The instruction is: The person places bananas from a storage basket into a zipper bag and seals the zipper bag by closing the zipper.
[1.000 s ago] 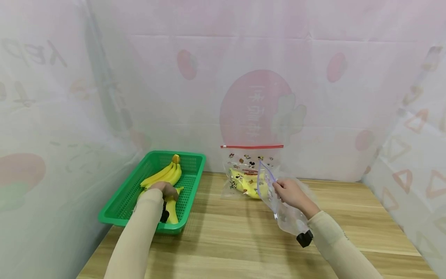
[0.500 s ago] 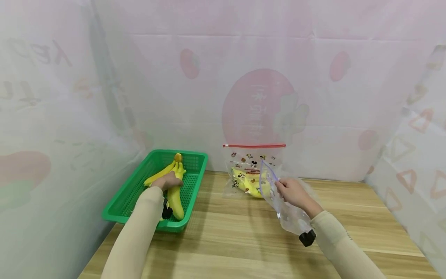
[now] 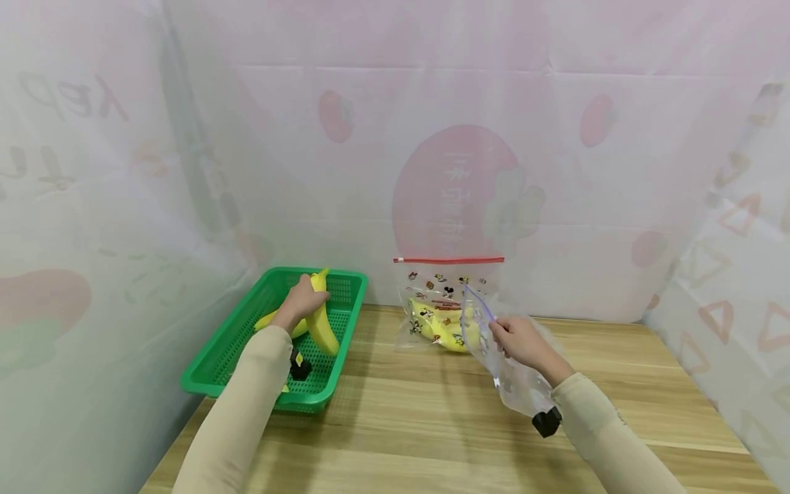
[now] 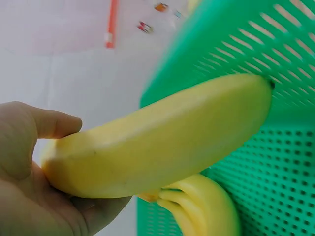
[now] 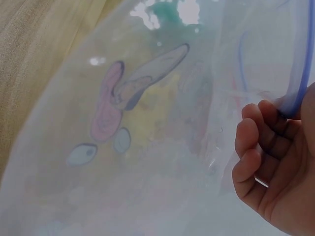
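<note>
My left hand (image 3: 302, 300) grips a single yellow banana (image 4: 162, 140) near one end, fingers and thumb round it. The banana is tilted over the green basket (image 3: 216, 357), its free end close to the basket's right wall. A bunch of bananas (image 4: 204, 201) lies in the basket, partly hidden behind my hand in the head view. Over the table, my right hand (image 3: 521, 346) pinches the purple-edged mouth of a clear zip bag (image 3: 518, 387). This bag hangs with its mouth parted, and a cartoon print (image 5: 110, 103) shows on its side.
A second clear bag (image 3: 426, 281) with a red slider strip (image 3: 447, 260) stands against the back curtain, yellow bananas (image 3: 441, 329) inside it. The wooden table (image 3: 395, 425) runs between basket and right arm. Printed curtains (image 3: 296, 185) enclose the back and sides.
My left hand has lifted the banana and carried it up toward the basket's far end, from lying low to tilted. My right hand has stayed on the purple-edged bag.
</note>
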`<state>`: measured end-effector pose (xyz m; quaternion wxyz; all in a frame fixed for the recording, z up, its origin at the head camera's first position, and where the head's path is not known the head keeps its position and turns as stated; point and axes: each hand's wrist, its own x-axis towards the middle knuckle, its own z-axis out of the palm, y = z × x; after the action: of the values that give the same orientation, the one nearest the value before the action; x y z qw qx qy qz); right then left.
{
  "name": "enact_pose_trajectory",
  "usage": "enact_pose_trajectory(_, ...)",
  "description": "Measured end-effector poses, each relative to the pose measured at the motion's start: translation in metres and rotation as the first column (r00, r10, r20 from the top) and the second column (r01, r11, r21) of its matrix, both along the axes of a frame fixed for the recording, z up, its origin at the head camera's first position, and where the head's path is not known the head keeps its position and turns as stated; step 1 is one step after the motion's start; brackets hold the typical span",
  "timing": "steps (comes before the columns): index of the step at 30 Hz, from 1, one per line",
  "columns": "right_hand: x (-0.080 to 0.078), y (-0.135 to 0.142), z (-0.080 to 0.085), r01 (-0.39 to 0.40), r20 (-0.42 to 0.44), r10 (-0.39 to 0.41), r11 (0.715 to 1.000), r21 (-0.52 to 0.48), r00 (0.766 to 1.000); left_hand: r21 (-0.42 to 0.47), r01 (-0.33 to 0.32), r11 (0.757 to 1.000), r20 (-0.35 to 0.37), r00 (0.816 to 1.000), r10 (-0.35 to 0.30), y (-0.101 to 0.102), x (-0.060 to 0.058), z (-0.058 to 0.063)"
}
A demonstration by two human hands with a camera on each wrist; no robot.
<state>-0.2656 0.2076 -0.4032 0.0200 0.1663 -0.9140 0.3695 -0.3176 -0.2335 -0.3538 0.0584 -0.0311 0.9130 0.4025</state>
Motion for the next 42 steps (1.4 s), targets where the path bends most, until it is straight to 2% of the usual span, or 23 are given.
enact_pose_trajectory(8, 0.0, 0.002, 0.001, -0.01, 0.013, 0.01, 1.0, -0.005, 1.0, 0.011, -0.006, 1.0, -0.089, 0.996, 0.007, 0.018, 0.005, 0.028)
enact_pose_trajectory(13, 0.001, 0.001, 0.002, -0.015, 0.01, 0.015, 1.0, -0.005, 1.0, 0.052, -0.003, 0.999, -0.131, 0.991, 0.01, 0.026, 0.008, 0.045)
enact_pose_trajectory(17, 0.0, 0.001, 0.002, -0.019, 0.006, 0.019, 1.0, -0.008, 1.0, 0.163, 0.004, 0.987, -0.15, 0.988, 0.021, 0.033, 0.009, 0.053)
enact_pose_trajectory(22, 0.001, 0.0, 0.001, -0.023, -0.008, 0.023, 1.0, 0.001, 1.0, 0.347, 0.029, 0.938, -0.124, 0.992, 0.015, 0.048, 0.009, 0.052)
enact_pose_trajectory(24, 0.001, 0.0, 0.001, -0.026, -0.012, 0.026, 1.0, 0.001, 1.0, 0.431, 0.036, 0.902, -0.105, 0.994, 0.011, 0.055, 0.009, 0.049)
enact_pose_trajectory(26, 0.001, -0.001, 0.001, -0.027, -0.01, 0.027, 1.0, -0.005, 1.0, 0.528, 0.054, 0.848, -0.085, 0.996, -0.011, 0.063, 0.009, 0.044)
enact_pose_trajectory(31, 0.001, -0.001, 0.0, -0.028, -0.007, 0.028, 0.999, -0.023, 1.0, 0.746, 0.089, 0.66, -0.049, 0.996, -0.079, 0.083, 0.012, 0.028)
enact_pose_trajectory(36, 0.003, -0.002, -0.001, -0.029, -0.002, 0.029, 0.999, -0.025, 1.0, 0.847, 0.078, 0.525, -0.023, 0.994, -0.111, 0.098, 0.017, 0.012)
enact_pose_trajectory(39, 0.004, -0.002, -0.002, -0.025, 0.0, 0.025, 0.999, -0.021, 1.0, 0.885, 0.073, 0.46, -0.012, 0.991, -0.134, 0.106, 0.02, 0.006)
enact_pose_trajectory(42, 0.005, -0.002, -0.002, -0.026, 0.005, 0.026, 0.999, -0.025, 1.0, 0.902, 0.07, 0.426, -0.008, 0.989, -0.145, 0.115, 0.024, -0.002)
